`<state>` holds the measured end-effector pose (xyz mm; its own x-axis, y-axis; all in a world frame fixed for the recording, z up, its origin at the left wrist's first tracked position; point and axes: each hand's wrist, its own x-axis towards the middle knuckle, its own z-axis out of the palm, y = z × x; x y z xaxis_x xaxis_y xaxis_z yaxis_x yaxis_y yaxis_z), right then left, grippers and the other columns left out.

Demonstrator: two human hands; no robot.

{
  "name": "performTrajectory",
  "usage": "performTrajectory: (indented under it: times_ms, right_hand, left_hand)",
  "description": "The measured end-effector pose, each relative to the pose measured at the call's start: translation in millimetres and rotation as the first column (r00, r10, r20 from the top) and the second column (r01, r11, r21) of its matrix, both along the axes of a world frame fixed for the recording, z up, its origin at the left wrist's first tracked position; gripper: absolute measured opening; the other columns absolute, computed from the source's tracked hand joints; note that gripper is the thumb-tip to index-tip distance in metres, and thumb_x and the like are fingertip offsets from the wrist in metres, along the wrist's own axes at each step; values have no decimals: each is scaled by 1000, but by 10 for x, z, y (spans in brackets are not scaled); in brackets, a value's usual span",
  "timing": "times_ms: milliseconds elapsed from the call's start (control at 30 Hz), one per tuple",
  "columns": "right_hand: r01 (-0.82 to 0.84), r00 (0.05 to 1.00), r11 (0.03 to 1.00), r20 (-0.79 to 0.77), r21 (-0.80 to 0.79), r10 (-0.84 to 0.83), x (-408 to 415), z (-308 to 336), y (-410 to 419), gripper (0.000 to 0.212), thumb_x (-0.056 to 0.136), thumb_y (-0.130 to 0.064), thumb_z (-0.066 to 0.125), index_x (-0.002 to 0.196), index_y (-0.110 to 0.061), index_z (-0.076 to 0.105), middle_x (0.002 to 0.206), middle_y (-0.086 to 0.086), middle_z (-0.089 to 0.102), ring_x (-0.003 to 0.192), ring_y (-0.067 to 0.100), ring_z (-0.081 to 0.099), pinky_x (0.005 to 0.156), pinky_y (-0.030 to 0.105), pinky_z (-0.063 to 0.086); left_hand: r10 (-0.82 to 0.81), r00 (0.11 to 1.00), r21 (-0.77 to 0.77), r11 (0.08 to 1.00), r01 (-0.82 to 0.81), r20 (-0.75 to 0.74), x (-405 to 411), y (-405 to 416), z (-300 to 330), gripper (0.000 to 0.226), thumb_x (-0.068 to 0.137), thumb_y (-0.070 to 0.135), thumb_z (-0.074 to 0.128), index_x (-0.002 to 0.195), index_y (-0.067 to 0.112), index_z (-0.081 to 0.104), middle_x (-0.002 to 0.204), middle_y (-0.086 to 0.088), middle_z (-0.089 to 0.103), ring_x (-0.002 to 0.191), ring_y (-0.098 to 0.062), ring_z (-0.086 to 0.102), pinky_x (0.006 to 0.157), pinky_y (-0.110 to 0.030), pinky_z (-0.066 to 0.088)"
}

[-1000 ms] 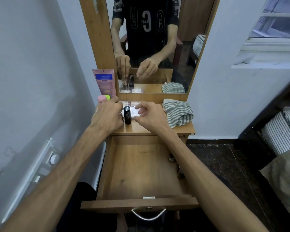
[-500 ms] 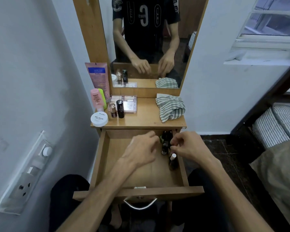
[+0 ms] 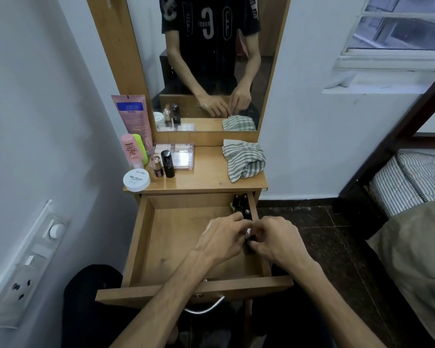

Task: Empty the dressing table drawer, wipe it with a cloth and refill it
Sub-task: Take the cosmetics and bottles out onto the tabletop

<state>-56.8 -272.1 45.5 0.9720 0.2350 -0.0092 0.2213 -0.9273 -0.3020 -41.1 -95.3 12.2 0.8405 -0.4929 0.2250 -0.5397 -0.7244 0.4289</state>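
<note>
The wooden drawer [image 3: 171, 237] is pulled open, its floor mostly bare. Several small dark bottles [image 3: 241, 205] stand in its far right corner. Both hands meet at the drawer's right side around a small dark bottle with a white cap [image 3: 248, 237]. My left hand [image 3: 221, 237] closes on it from the left, my right hand [image 3: 274, 237] from the right. A green striped cloth [image 3: 244, 159] lies crumpled on the tabletop's right. On the left of the top stand a black tube [image 3: 168, 164], a small glass bottle [image 3: 157, 166], a white nail polish jar [image 3: 137, 180] and a clear palette box [image 3: 180, 156].
A pink tube [image 3: 133, 116] leans against the mirror frame, with a pink bottle [image 3: 129, 150] and a lime one [image 3: 140, 146] beside it. A mirror [image 3: 206, 61] rises behind the top. A wall switch panel [image 3: 33, 257] is at the left; a bed [image 3: 409, 187] at the right.
Both hands left the items on the tabletop and dropped into the drawer. They have since slid nearer along its right side and closed around the white-capped bottle.
</note>
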Motion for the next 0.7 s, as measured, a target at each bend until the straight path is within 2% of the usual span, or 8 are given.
performTrajectory:
  times_ms: [100,200,367,500,700]
  right_hand:
    - [34,999,999,14,22,-34,-28,-16,1,15,84,-44,77,94,-33,73,84,-17,61,75,3,57,61,10,35]
    - [49,999,999,8,16,-50,-52,-58,10,18,85,-47,76,98,-33,74,84,-17,59,73,3,55,59,9,30]
    - [20,1000,1000,8,-9,-20,-77,-107,25,26,87,-49,75,107,-33,75,95,-15,63,78,2,54,72,16,45]
    - [-12,1000,1000,18,-26,13,-119,-137,50,25,89,-48,72,107,-30,76,103,-12,68,85,5,63,77,20,53]
    - [-20,1000,997,12,-72,21,-141,-157,72,24,88,-42,71,109,-31,74,106,-12,66,91,9,64,78,23,51]
  left_hand:
    - [-9,1000,-9,1000,9,19,-11,-10,-36,23,95,29,60,117,26,67,104,7,59,81,-16,63,66,-38,57]
    - [-21,1000,12,1000,20,20,-7,-17,-76,24,96,29,58,118,24,66,106,6,60,82,-16,63,68,-38,58]
    - [-21,999,-4,1000,21,33,-30,14,-90,23,96,29,59,117,24,65,109,6,57,81,-15,62,66,-31,55]
    - [-9,999,-31,999,10,35,-90,108,-106,19,91,27,65,109,20,68,112,5,60,84,-14,64,68,-29,55]
    - [1,998,-51,999,3,68,-99,96,-119,13,91,26,65,101,19,69,106,7,66,81,-13,65,67,-33,56]
